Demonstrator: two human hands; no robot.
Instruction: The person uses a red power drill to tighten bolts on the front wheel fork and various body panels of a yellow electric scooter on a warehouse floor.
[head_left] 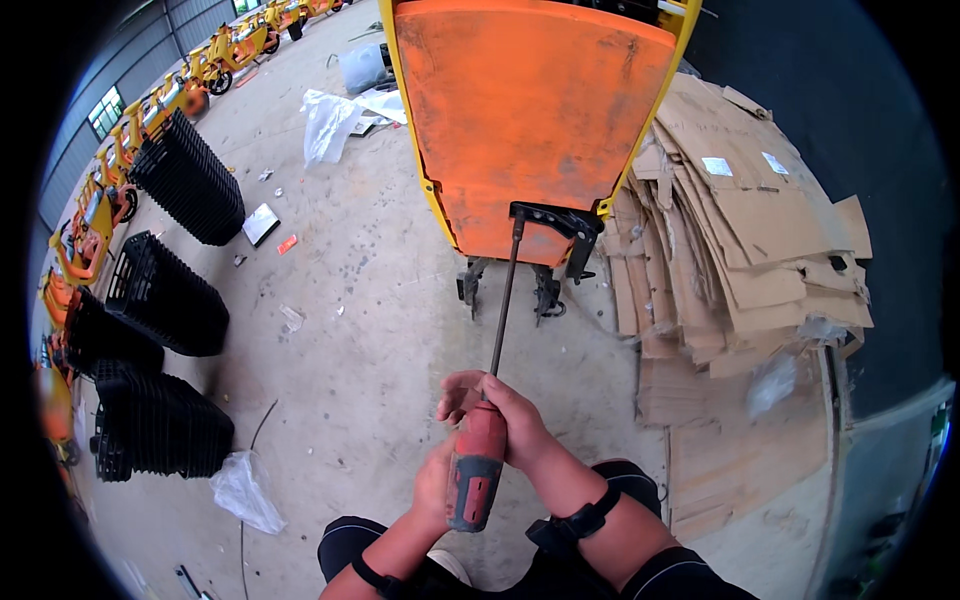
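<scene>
Both my hands hold a red and dark grey power screwdriver (478, 470) with a long, thin metal shaft (508, 300). My left hand (433, 478) grips the left side of its body, the fingers partly hidden behind it. My right hand (518, 428) closes around the front end, where the shaft comes out. The shaft's tip meets a black bracket (560, 218) at the lower edge of a scuffed orange panel (530, 100) with a yellow frame (403, 100). Whether the tip sits on a screw is too small to tell. Below the panel hang two black metal parts (546, 292).
Stacks of black baskets (188, 180) stand on the left, with yellow scooters (225, 58) in rows behind. Flattened cardboard (750, 230) is piled on the right. Plastic wrapping (248, 492), white sheeting (330, 125) and a thin cable (243, 540) lie on the concrete floor.
</scene>
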